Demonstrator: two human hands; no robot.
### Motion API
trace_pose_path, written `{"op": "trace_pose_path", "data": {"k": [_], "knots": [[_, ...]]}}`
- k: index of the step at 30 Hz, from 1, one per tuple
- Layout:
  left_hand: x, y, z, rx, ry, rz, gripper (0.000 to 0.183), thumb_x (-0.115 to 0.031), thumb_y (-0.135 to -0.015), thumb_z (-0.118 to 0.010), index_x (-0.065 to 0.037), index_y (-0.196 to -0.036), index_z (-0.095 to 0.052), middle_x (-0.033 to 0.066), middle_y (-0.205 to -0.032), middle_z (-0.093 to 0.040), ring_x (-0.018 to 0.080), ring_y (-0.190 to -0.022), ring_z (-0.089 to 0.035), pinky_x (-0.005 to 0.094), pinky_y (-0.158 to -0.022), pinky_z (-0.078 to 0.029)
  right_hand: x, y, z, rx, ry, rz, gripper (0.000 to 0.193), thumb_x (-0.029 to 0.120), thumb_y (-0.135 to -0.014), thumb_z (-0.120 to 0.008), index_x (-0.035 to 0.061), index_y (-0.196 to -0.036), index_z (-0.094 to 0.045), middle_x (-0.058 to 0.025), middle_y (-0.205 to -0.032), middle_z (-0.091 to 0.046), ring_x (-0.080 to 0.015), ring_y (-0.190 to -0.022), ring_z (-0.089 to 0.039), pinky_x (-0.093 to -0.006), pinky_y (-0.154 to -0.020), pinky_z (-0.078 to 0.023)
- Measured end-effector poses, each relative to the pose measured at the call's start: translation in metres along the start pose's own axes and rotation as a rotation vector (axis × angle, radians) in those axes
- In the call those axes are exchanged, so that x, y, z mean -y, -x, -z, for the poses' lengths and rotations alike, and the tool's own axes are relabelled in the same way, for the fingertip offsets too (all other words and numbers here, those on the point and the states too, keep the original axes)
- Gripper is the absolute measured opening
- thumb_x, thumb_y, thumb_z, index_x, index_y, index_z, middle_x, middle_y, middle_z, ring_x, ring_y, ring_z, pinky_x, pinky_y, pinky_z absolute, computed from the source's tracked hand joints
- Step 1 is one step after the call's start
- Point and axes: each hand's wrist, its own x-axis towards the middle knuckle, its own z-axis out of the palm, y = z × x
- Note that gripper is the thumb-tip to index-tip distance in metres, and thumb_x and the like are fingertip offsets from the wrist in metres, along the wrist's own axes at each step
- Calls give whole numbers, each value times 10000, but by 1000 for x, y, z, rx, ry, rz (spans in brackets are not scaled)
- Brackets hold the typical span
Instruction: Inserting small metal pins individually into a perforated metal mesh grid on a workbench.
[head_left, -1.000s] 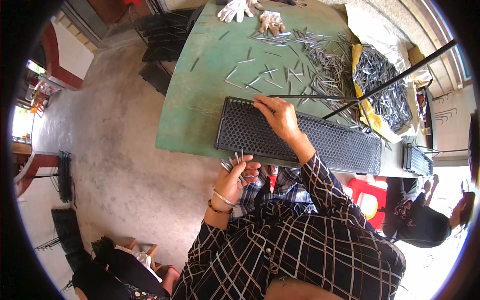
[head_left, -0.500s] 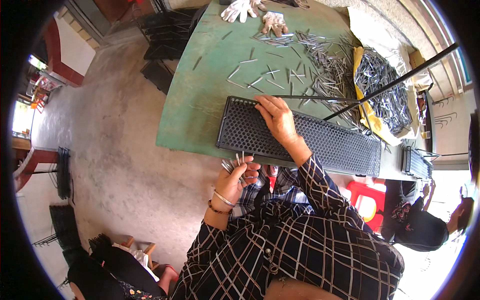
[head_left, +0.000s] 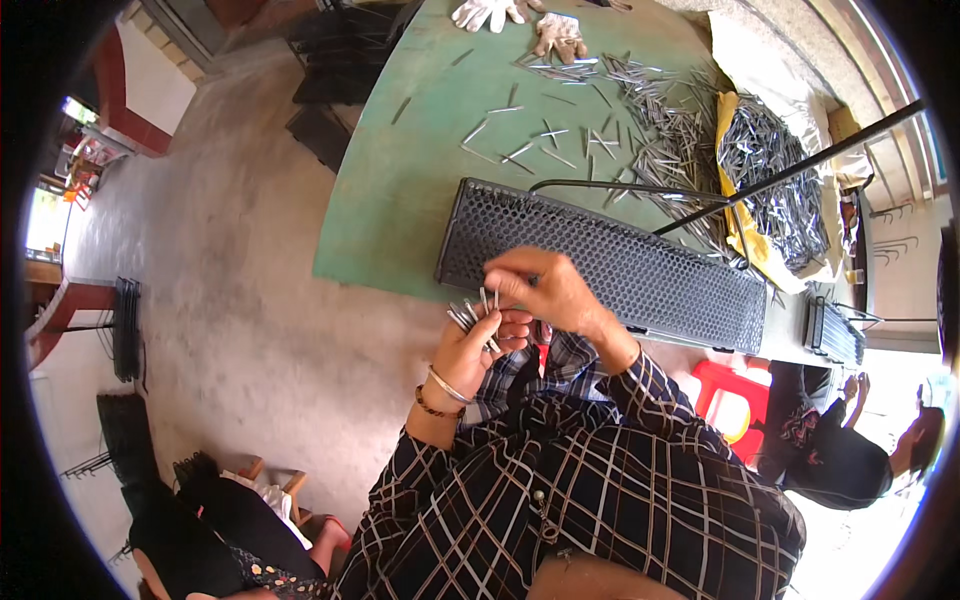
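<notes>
A bunch of several short metal pins (head_left: 465,318) sticks up from my left hand (head_left: 468,352), whose fingers are closed around them near the table's front edge. Over that bunch, my right hand (head_left: 556,292) is closed in a pinch, thumb and forefinger at the tip of one upright pin. Behind both hands lies a long black perforated metal shelf (head_left: 650,275) with a raised rim. A bent black rod frame (head_left: 630,187) rises from its far side. My right wrist covers part of the shelf's near rim.
Loose pins (head_left: 660,125) are scattered over the green table (head_left: 370,200). An open yellow-and-white sack (head_left: 775,165) of pins stands at the right. Work gloves (head_left: 560,38) lie at the back. A red stool (head_left: 715,385) and other people (head_left: 835,455) are nearby.
My right hand has come off the shelf's far left part, moving toward me to the pins in my left hand. My left hand still holds the bunch.
</notes>
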Motion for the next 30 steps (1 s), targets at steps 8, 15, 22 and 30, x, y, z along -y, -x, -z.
{"op": "trace_pose_path", "data": {"k": [8,15,22,30], "knots": [[4,8,-12,11,-189,-13,257,-189,-929,-477,-19,-1121,-492,130,-1037,-598,215,-934,-608,334,-745,-534,-4,19,-2,111,-234,-172,189,159,-841,-646,-25,-881,-656,-24,-735,-620,-61,-677,-539,-215,-578,-442],[20,5,-24,15,-209,20,341,-217,-942,-457,-6,-1210,-450,140,-1072,-591,199,-917,-612,328,-770,-528,-19,22,20,-304,-324,-96,182,142,-824,-659,-5,-931,-653,-23,-737,-642,-51,-665,-532,-212,-587,-445],[34,8,-28,45,-170,79,336,-195,-924,-475,-14,-1207,-467,133,-1056,-597,192,-923,-604,335,-769,-520,-44,-9,43,-590,104,135,146,109,-830,-648,8,-936,-645,-32,-787,-655,-67,-722,-566,-223,-661,-467],[35,12,-17,-17,-152,74,299,-146,-919,-474,-11,-1186,-482,134,-1035,-600,184,-893,-608,331,-751,-531,-57,-24,43,-639,254,252,151,128,-798,-651,44,-924,-646,-120,-801,-648,-239,-688,-619,-312,-631,-491]]}}
